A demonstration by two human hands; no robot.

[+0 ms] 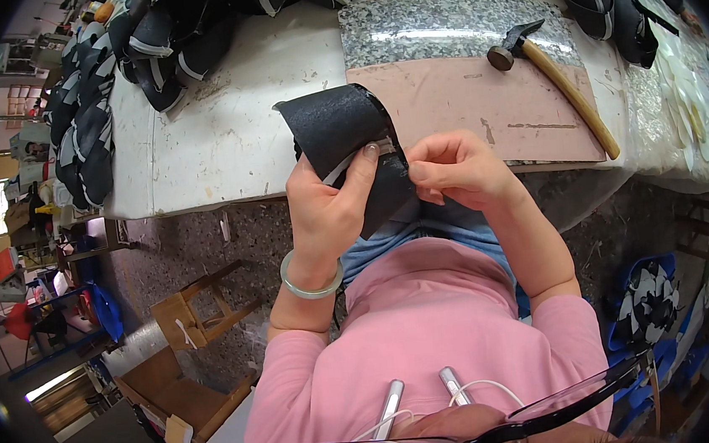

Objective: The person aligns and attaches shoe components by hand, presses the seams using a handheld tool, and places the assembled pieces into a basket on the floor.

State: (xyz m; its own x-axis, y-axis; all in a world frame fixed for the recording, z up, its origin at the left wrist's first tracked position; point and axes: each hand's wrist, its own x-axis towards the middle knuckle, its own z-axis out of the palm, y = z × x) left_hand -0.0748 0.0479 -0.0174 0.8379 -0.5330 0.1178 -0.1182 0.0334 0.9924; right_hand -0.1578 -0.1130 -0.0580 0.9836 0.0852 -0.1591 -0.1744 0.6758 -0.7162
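A curved black shoe upper piece (333, 120) is held up in front of me, just off the table's near edge. My left hand (329, 202) grips it from the left, the thumb pressed on a pale strip along its inner side. At the piece's right edge, my right hand (458, 166) is closed in a pinch, its thumb and forefinger touching the black edge. Whatever lies between those fingertips is too small to make out.
A hammer (558, 85) with a wooden handle lies on a pinkish board (480, 118), beside a speckled stone slab (438, 24). Black shoe pieces (157, 36) are heaped at the far left, more (605, 5) at the far right. A wooden stool (198, 311) stands on the floor to the left.
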